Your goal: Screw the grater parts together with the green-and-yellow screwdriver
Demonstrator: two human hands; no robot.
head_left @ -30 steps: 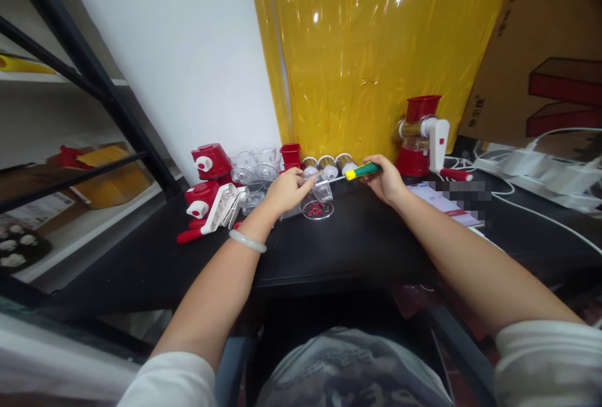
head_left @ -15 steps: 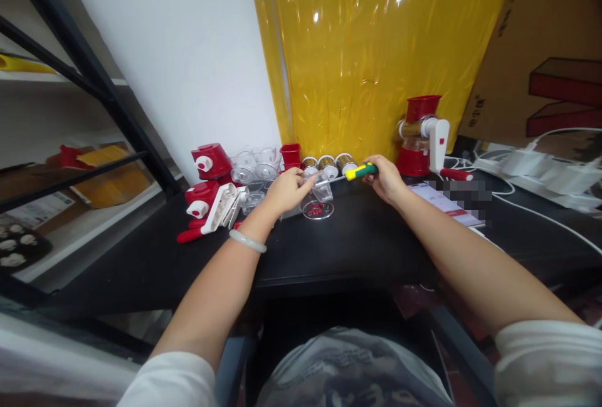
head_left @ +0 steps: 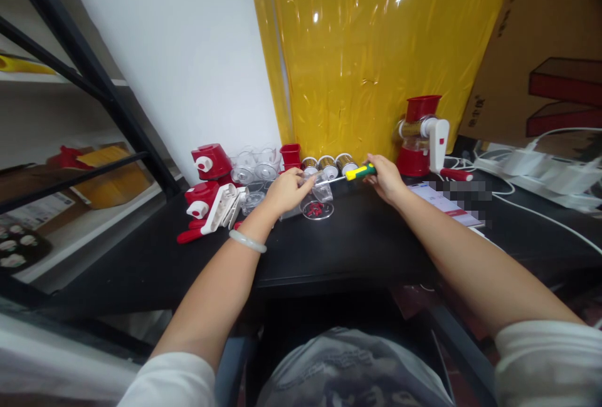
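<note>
The left hand (head_left: 286,191) has its grip closed on a clear plastic part (head_left: 325,192) over the black tabletop (head_left: 329,253); the right hand (head_left: 387,181) grips a green-and-yellow screwdriver (head_left: 361,172), its shaft pointing at that part; a clear dish (head_left: 317,218) with red pieces (head_left: 314,208) lies nearby.

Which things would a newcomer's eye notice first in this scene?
Probably the big yellow sheet behind the black table. Below it, the right hand holds a green and yellow screwdriver, its shaft toward a clear part in the left hand. Farther right stands a red machine with a white crank.
</note>
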